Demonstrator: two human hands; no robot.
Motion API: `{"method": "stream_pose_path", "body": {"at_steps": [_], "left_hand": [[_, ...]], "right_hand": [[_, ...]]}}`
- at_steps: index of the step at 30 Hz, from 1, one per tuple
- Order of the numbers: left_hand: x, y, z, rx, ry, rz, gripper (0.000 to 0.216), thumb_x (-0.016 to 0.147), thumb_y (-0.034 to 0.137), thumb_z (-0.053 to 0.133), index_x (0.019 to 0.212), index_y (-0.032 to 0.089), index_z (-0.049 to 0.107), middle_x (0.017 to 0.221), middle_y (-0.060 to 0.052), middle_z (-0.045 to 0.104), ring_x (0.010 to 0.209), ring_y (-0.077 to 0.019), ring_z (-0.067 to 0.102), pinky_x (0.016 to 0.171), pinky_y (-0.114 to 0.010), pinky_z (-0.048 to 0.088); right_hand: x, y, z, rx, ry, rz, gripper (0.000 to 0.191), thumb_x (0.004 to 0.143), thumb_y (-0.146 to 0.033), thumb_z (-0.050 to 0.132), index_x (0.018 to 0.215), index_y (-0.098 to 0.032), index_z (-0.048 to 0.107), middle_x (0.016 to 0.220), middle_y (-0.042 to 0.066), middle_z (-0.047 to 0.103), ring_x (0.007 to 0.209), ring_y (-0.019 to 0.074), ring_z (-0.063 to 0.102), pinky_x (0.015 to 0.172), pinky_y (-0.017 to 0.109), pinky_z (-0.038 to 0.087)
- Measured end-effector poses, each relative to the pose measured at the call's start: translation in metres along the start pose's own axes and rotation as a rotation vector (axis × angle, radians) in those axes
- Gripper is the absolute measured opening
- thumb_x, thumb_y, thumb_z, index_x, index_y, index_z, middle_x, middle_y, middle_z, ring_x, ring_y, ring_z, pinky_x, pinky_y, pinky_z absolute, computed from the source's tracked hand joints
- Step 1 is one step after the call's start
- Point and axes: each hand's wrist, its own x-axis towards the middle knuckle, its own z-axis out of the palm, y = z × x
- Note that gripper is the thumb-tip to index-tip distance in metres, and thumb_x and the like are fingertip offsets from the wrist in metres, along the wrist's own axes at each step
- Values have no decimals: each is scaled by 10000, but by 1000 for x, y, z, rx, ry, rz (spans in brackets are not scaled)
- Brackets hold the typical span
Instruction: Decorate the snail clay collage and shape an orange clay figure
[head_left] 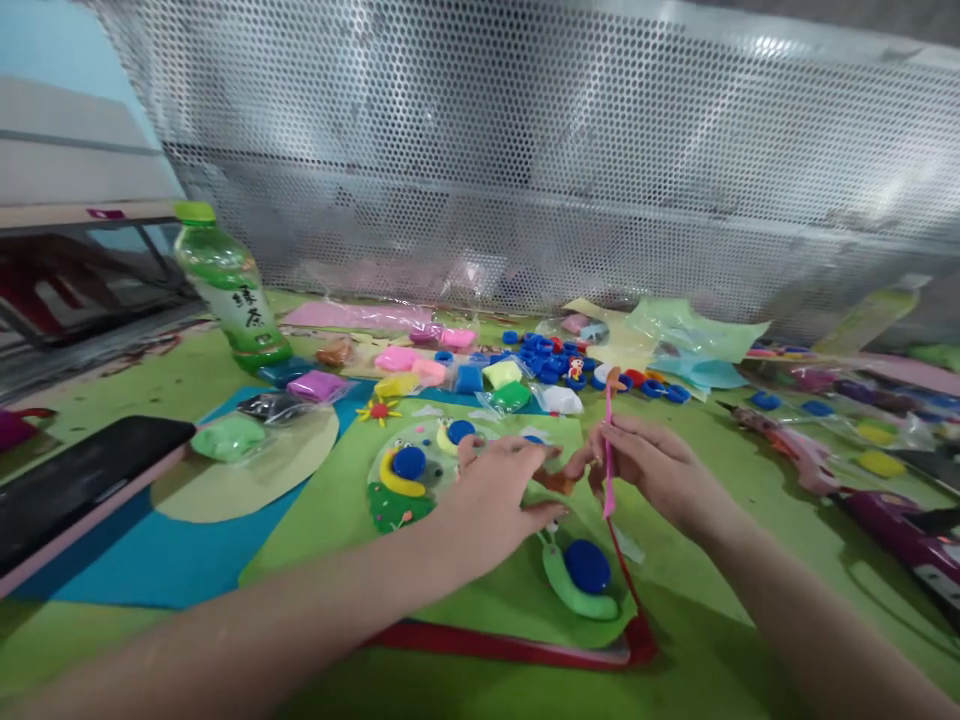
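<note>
In the head view my right hand (649,465) is closed round a thin pink modelling tool (609,455), held upright over the right side of a green paper picture (337,530). My left hand (487,490) hovers over the picture, palm down, thumb and fingers apart. Its fingertips are close to a small brown clay piece (555,482); whether they touch it I cannot tell. Nearest me on the picture lies a light-green clay snail (570,585) with a blue cap shell. A yellow clay snail (401,475) with a blue shell sits left of my left hand. Behind it is a smaller pale snail (455,435).
A red board (510,645) lies under the picture. Blue bottle caps (544,355) and bagged clay, including a green packet (511,396), line the back. At left stand a green tea bottle (229,290) and a phone (90,470). A purple glue gun (892,540) lies right.
</note>
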Motion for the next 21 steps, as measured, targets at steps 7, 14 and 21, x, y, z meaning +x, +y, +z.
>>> {"method": "stream_pose_path", "body": {"at_steps": [7,14,21], "left_hand": [[-7,5,-10,-3,129,64,281,877,376,473,733,187,623,899,-21,690,1065,-239,549,935,-519,330],[-12,9,-6,209,167,236,354,894,354,443,654,144,597,819,-68,706,1133,-240,528,941,-473,359],[-20,8,-14,288,219,253,335,928,338,364,784,142,594,854,-73,697,1170,-231,478,938,-437,346]], "right_hand": [[0,-3,-1,110,13,-73,302,820,-427,530,654,-174,524,749,68,662,681,164,615,576,272,485],[-10,0,10,-237,1,-198,322,836,-456,503,705,-176,592,694,26,583,638,139,547,617,266,475],[4,6,-13,-42,97,-213,346,771,-521,554,674,-190,541,705,49,598,651,175,582,569,307,480]]}}
